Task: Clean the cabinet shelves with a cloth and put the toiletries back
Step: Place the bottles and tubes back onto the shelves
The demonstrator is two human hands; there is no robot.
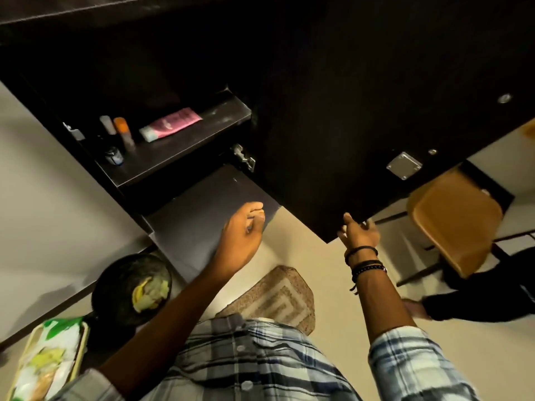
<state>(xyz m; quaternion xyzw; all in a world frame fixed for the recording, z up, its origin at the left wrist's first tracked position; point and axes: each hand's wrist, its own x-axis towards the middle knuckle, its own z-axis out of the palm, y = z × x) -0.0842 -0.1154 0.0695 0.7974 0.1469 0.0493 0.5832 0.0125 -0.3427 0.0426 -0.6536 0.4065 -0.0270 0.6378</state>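
Note:
The dark cabinet stands open, and its shelf (185, 146) carries a pink tube (170, 125), an orange-capped bottle (124, 131), a white-capped bottle (106, 124) and a small dark jar (114, 156). My right hand (357, 233) grips the bottom corner of the open cabinet door (362, 140). My left hand (243, 230) is curled into a loose fist in front of the lower shelf (202, 204), with nothing visible in it. No cloth is in sight.
A black bin (131, 287) with yellow scraps stands on the floor at the left, next to a green and white packet (49, 357). A woven mat (275, 296) lies below. An orange chair (451, 224) and another person's dark-clothed leg (477, 296) are at the right.

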